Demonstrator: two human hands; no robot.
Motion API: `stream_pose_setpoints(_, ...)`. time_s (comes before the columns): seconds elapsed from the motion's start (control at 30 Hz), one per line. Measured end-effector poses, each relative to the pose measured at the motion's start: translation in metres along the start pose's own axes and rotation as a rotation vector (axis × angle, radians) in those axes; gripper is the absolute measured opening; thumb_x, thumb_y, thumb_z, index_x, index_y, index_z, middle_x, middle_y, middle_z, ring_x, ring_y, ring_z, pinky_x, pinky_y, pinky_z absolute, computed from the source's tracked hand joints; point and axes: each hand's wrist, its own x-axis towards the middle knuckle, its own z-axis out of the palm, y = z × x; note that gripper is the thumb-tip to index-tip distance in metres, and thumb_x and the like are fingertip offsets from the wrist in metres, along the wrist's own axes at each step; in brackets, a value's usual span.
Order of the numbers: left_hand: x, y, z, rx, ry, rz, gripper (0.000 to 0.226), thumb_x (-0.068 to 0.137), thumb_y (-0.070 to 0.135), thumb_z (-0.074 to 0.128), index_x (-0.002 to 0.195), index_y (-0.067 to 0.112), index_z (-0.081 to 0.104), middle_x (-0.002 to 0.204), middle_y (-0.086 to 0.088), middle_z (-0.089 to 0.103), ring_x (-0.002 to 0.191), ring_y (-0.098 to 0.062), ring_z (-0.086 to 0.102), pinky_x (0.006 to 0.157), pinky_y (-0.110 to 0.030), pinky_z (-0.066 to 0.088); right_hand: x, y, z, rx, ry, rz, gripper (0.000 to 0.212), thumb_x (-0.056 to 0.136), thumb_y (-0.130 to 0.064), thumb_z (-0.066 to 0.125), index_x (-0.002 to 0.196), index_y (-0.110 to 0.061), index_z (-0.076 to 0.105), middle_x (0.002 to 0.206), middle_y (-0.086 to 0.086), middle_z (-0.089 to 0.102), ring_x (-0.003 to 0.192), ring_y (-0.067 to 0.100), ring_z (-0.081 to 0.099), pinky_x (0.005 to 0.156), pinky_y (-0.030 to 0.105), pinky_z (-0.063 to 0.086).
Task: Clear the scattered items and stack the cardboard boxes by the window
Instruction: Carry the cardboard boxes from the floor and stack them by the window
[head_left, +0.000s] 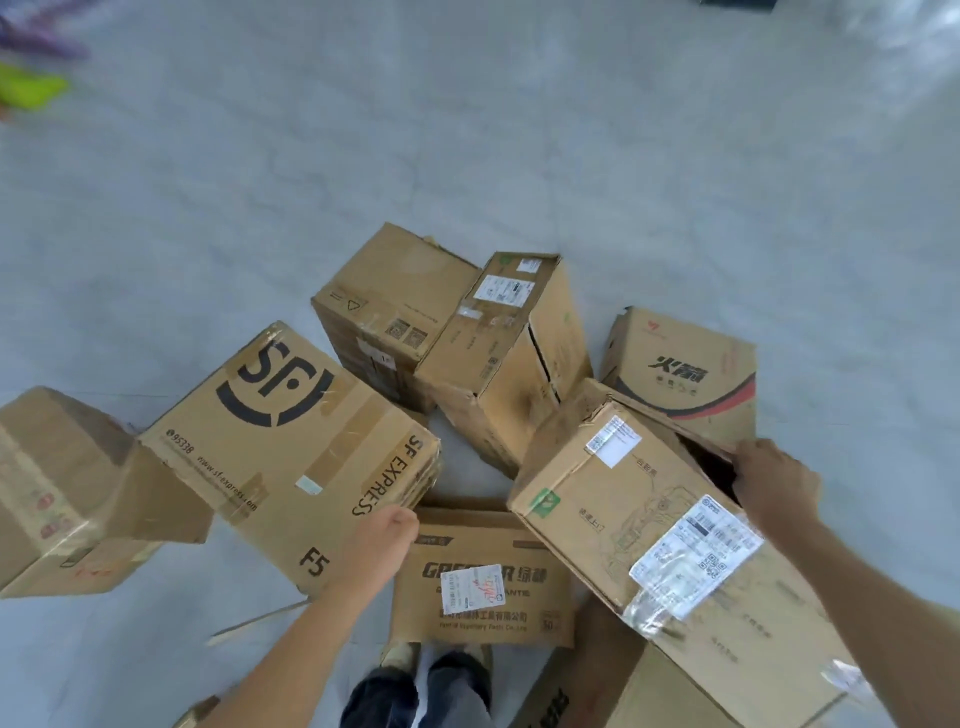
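Observation:
Several cardboard boxes lie scattered on the grey floor. My left hand (382, 543) is curled against the near edge of the big SF Express box (280, 441), fingers hidden behind it. My right hand (774, 480) grips the far open edge of a long tilted box with shipping labels (639, 525). Between my hands lies a small flat box with green lettering (483, 577). Further back stand a plain box (387, 312), a tall labelled box (498, 358) and a box with red-black print (685, 374).
Another box (57, 493) sits at the left edge beside the SF box. My shoes (436, 662) stand just behind the small flat box. A bright green item (31, 91) lies at the far left, blurred. Open grey floor (467, 130) stretches beyond the boxes.

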Motion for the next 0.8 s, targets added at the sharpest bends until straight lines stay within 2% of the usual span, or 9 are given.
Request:
stream_pose_setpoints(0.1, -0.015, 0.036, -0.002, 0.027, -0.046, 0.162, 0.025, 0.094, 0.016, 0.042, 0.069, 0.014, 0.042, 0.071, -0.007, 0.044, 0.068, -0.018, 0.043, 0.064, -0.029, 0.034, -0.037, 0.019, -0.032, 0.077, 0.087, 0.071, 0.022, 0.089, -0.003, 0.043, 0.106, -0.002, 0.057, 0.108, 0.013, 0.058, 0.096, 0.032, 0.060, 0.068, 0.029, 0.040)
stream_pose_setpoints(0.2, -0.027, 0.064, -0.005, -0.006, -0.088, 0.299, 0.020, 0.096, 0.019, 0.046, 0.076, 0.022, 0.049, 0.086, -0.001, 0.053, 0.085, -0.017, 0.050, 0.075, -0.030, 0.042, -0.076, 0.031, -0.056, 0.177, 0.225, 0.136, 0.018, 0.089, -0.002, 0.044, 0.098, 0.001, 0.059, 0.102, 0.016, 0.058, 0.090, 0.036, 0.060, 0.064, 0.030, 0.032)
stream_pose_setpoints(0.3, -0.043, 0.090, -0.010, -0.068, -0.115, 0.400, 0.018, 0.097, 0.030, 0.043, 0.105, 0.020, 0.056, 0.102, 0.002, 0.054, 0.100, -0.016, 0.052, 0.088, -0.031, 0.042, -0.119, 0.040, -0.078, 0.317, 0.369, 0.193, 0.016, 0.086, 0.001, 0.047, 0.093, 0.005, 0.061, 0.097, 0.020, 0.059, 0.084, 0.041, 0.059, 0.063, 0.034, 0.034)
stream_pose_setpoints(0.43, -0.083, 0.123, -0.008, -0.273, -0.201, 0.553, 0.019, 0.101, 0.026, 0.034, 0.104, 0.023, 0.053, 0.087, 0.009, 0.050, 0.083, -0.005, 0.047, 0.082, -0.027, 0.038, -0.174, 0.052, -0.094, 0.452, 0.472, 0.314, 0.016, 0.085, 0.000, 0.048, 0.086, 0.005, 0.063, 0.091, 0.019, 0.061, 0.080, 0.040, 0.057, 0.064, 0.035, 0.036)
stream_pose_setpoints(0.53, -0.113, 0.135, 0.004, -0.295, -0.299, 0.825, 0.029, 0.094, 0.056, 0.033, 0.108, 0.041, 0.054, 0.091, 0.018, 0.057, 0.082, 0.009, 0.049, 0.079, -0.020, 0.039, -0.213, 0.067, -0.095, 0.574, 0.487, 0.425, 0.015, 0.087, -0.006, 0.054, 0.082, 0.004, 0.065, 0.086, 0.018, 0.064, 0.082, 0.036, 0.056, 0.066, 0.035, 0.037)
stream_pose_setpoints(0.63, -0.133, 0.143, 0.014, -0.313, -0.350, 0.911, 0.053, 0.067, 0.085, 0.036, 0.103, 0.049, 0.051, 0.096, 0.031, 0.061, 0.090, 0.018, 0.052, 0.075, -0.003, 0.039, -0.254, 0.089, -0.088, 0.677, 0.504, 0.518, 0.014, 0.087, -0.010, 0.059, 0.081, 0.001, 0.066, 0.077, 0.016, 0.064, 0.077, 0.034, 0.055, 0.069, 0.035, 0.043)
stream_pose_setpoints(0.7, -0.147, 0.150, 0.021, -0.325, -0.419, 0.906, 0.052, 0.070, 0.080, 0.043, 0.107, 0.044, 0.045, 0.111, 0.033, 0.048, 0.106, 0.016, 0.044, 0.081, -0.004, 0.034, -0.282, 0.101, -0.078, 0.756, 0.514, 0.590, 0.012, 0.086, -0.011, 0.063, 0.080, -0.001, 0.066, 0.073, 0.013, 0.061, 0.074, 0.030, 0.054, 0.067, 0.033, 0.042)
stream_pose_setpoints(0.77, -0.156, 0.150, 0.037, -0.270, -0.493, 0.888, 0.040, 0.087, 0.053, 0.053, 0.121, 0.037, 0.040, 0.133, 0.015, 0.039, 0.123, -0.004, 0.038, 0.089, -0.016, 0.032, -0.306, 0.110, -0.057, 0.819, 0.483, 0.652, 0.010, 0.085, -0.012, 0.064, 0.078, -0.005, 0.065, 0.075, 0.013, 0.062, 0.076, 0.030, 0.056, 0.068, 0.032, 0.041)
stream_pose_setpoints(0.8, -0.160, 0.149, 0.047, -0.235, -0.526, 0.894, 0.049, 0.085, 0.048, 0.060, 0.127, 0.036, 0.037, 0.139, 0.010, 0.036, 0.129, -0.008, 0.034, 0.094, -0.021, 0.031, -0.318, 0.113, -0.044, 0.838, 0.455, 0.680, 0.010, 0.086, -0.013, 0.064, 0.077, -0.007, 0.064, 0.077, 0.013, 0.064, 0.077, 0.030, 0.057, 0.069, 0.032, 0.041)
